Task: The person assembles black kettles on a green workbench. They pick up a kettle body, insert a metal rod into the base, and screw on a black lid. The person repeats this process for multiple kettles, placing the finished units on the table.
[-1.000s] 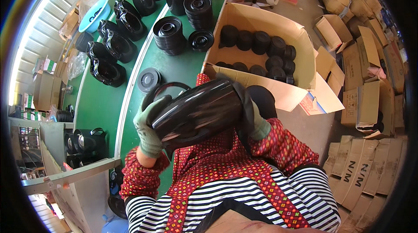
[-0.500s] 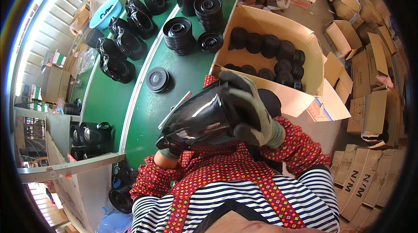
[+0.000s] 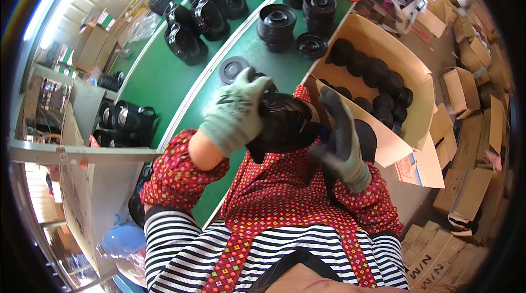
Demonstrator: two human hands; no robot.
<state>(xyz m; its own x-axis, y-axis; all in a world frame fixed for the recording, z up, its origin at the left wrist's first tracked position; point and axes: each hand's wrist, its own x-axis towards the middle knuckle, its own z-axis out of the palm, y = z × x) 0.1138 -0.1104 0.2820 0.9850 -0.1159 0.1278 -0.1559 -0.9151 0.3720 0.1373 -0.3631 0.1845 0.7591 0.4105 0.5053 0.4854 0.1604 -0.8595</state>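
My gloved left hand (image 3: 235, 112) grips the glossy black kettle body (image 3: 285, 123) from above; right hand (image 3: 339, 139) clasps its far side, beside the cardboard box (image 3: 416, 106) of black lids.

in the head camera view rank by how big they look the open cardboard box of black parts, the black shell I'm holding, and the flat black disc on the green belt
1. Open cardboard box, clearly largest.
2. Black shell between the left hand and right hand; it is nearest the camera, which inflates it.
3. Flat black disc, smallest.
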